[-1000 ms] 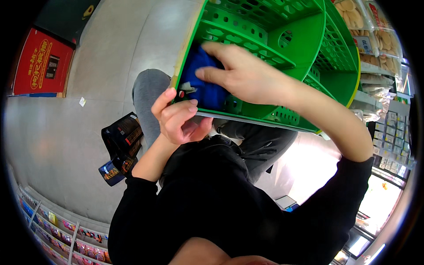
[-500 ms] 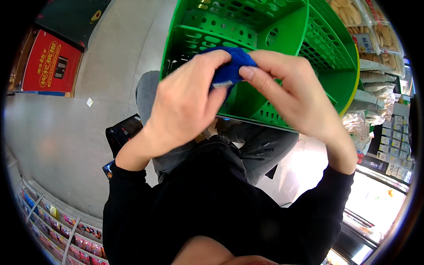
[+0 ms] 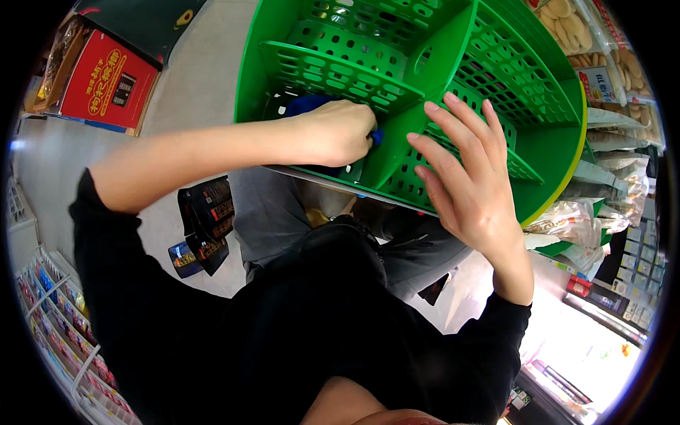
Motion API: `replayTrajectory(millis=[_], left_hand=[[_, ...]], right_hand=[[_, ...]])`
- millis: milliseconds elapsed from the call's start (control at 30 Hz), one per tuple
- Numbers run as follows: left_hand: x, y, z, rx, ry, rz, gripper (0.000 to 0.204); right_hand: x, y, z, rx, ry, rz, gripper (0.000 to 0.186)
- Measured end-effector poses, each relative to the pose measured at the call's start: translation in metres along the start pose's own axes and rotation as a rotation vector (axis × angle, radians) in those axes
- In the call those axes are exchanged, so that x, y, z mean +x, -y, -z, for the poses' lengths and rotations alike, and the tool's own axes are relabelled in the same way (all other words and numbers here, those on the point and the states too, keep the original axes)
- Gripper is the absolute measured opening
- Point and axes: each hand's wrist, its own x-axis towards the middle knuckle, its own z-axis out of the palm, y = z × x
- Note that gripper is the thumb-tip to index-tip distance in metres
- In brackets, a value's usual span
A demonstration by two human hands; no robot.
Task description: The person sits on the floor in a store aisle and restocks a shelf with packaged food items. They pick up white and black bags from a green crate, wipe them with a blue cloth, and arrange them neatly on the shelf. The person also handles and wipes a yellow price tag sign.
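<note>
My left hand (image 3: 336,133) is closed in a fist over a blue cloth (image 3: 306,104), down inside the near left compartment of a green plastic basket (image 3: 425,99). A bit of the cloth pokes out by my fingers, and more of it lies behind and below the hand. The hand and wrist cover the rest. Over the near right compartment my right hand (image 3: 473,170) hovers with its fingers apart, holding nothing. Perforated green dividers part the basket into several compartments.
Black packages (image 3: 210,223) lie on the floor by my left leg. A red box (image 3: 110,85) stands at the far left. Bagged goods (image 3: 620,170) hang close along the right side. A rack of small packets (image 3: 64,312) is at the lower left.
Both hands held the blue cloth above the basket before. Now my left hand has carried it down into the near left compartment, while my right hand has let go and spread its fingers.
</note>
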Motion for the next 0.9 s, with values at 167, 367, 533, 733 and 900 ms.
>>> replayTrajectory(millis=[167,367,533,733,900], left_hand=[[0.0,0.003,-0.021,0.455,0.014,-0.168,0.035],[0.0,0.015,-0.014,0.421,0.102,-0.291,0.035],[0.005,0.016,-0.007,0.315,0.655,-0.375,0.025],[-0.005,0.009,-0.001,0.36,0.41,-0.579,0.018],[-0.003,0.002,-0.003,0.426,0.408,-0.39,0.021]], right_hand=[[-0.016,0.0,0.005,0.044,0.005,0.002,0.037],[-0.021,0.0,-0.004,0.071,-0.003,-0.008,0.044],[-0.017,0.0,-0.01,0.088,0.001,0.003,0.047],[-0.019,0.0,-0.012,0.085,0.002,-0.017,0.052],[-0.023,0.002,-0.011,-0.006,0.079,-0.047,0.06]])
